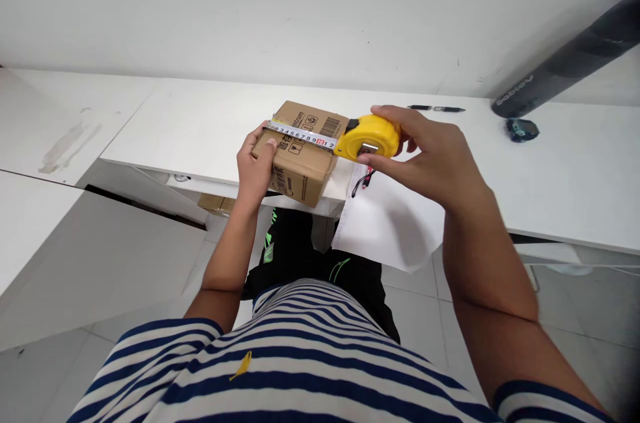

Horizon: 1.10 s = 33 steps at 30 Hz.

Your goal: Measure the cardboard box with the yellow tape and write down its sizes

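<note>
A small brown cardboard box (306, 168) stands at the front edge of a white table (210, 123). My left hand (256, 166) grips the box's left end, its thumb pressing the tip of a steel tape blade (303, 135) onto the box top. My right hand (425, 153) is wrapped round the yellow tape measure case (369, 136) just past the box's right end. The blade lies stretched across the top of the box between my two hands.
A white sheet of paper (387, 220) hangs over the table edge under my right hand, a red-and-black pen (364, 180) on it. A black pen (436, 108) lies at the back, a small dark object (521, 129) and a black cylinder (570, 63) at right. Another white table (30, 210) adjoins left.
</note>
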Each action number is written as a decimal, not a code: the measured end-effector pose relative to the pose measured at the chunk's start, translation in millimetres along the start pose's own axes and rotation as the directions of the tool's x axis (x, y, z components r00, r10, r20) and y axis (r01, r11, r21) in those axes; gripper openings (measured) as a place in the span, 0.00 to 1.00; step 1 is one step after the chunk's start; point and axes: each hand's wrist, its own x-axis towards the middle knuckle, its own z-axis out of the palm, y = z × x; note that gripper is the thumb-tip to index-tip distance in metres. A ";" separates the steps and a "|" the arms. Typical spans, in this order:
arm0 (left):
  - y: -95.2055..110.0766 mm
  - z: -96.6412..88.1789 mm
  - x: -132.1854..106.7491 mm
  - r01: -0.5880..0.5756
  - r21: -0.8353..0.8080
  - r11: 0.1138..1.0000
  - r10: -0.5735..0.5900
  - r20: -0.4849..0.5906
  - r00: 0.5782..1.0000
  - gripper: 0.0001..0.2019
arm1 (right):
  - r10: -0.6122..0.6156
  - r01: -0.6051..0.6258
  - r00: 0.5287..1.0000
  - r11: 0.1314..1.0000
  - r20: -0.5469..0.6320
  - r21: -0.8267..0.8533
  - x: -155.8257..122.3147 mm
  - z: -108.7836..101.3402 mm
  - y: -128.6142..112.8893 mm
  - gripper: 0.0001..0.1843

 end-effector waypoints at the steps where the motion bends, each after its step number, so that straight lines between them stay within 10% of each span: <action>1: 0.3 0.1 -0.1 0.001 -0.002 1.000 -0.001 -0.002 1.000 0.23 | -0.004 0.004 1.000 1.000 0.000 0.002 0.3 -0.2 0.3 0.36; 17: 0.6 0.0 0.4 -0.005 0.009 1.000 0.005 -0.002 1.000 0.22 | 0.042 -0.042 0.999 0.997 0.000 0.067 0.0 -1.8 -5.0 0.37; 24: 1.5 2.3 4.5 0.009 -0.030 1.000 -0.011 -0.051 0.999 0.21 | 0.169 -0.182 0.973 0.981 -0.157 -0.074 -4.4 32.1 79.3 0.26; 26: 4.2 3.1 5.1 0.011 -0.038 0.999 -0.014 -0.067 0.998 0.21 | 0.232 -0.213 0.973 0.912 0.014 -0.350 -4.9 53.1 107.2 0.25; 30: 7.8 3.4 5.6 0.028 -0.040 0.999 -0.031 -0.086 0.996 0.20 | 0.158 0.112 0.877 0.851 0.453 -0.513 -3.6 81.9 138.0 0.23; 33: 8.5 3.1 5.8 0.027 -0.023 0.999 -0.029 -0.092 0.995 0.20 | 0.026 0.218 0.888 0.856 0.459 -0.469 -3.3 81.6 145.6 0.23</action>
